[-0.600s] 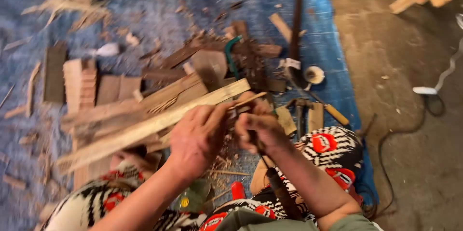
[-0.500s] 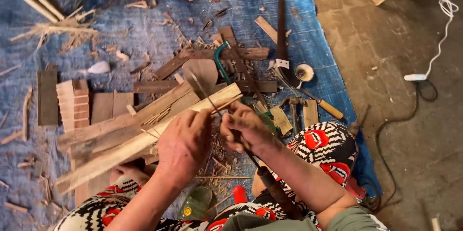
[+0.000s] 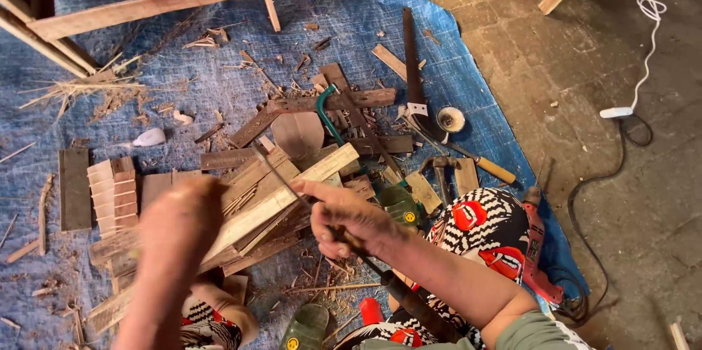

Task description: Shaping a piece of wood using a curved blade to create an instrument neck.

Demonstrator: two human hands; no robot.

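Two hands occupy the lower middle of my head view, over a blue tarp [image 3: 183,101] strewn with offcuts and shavings. My right hand [image 3: 344,218] is closed around a long thin tool [image 3: 365,255], with the index finger laid out straight along it; the tool's dark handle [image 3: 420,310] trails back toward my body, and its slim shaft [image 3: 281,178] runs forward up and to the left, across the top of a pale wooden plank [image 3: 281,200]. I cannot tell what kind of tip the tool has. My left hand [image 3: 179,222] is blurred; it sits at the near, left end of the same plank, and I cannot tell whether it grips the wood or only lies against it. The plank rests tilted on a stack of darker boards [image 3: 248,244], its far end pointing up and right. Beyond that end lie a green-framed saw [image 3: 325,112], a long dark saw blade [image 3: 411,57] and a small round cup [image 3: 450,119]. A hammer [image 3: 441,171] and a wooden-handled tool [image 3: 490,167] lie just right of the stack. A red power drill [image 3: 537,247] lies beside my right knee, and green sandals [image 3: 307,326] show at the bottom edge. A white cable [image 3: 647,43] runs across the concrete floor [image 3: 643,196] at right.
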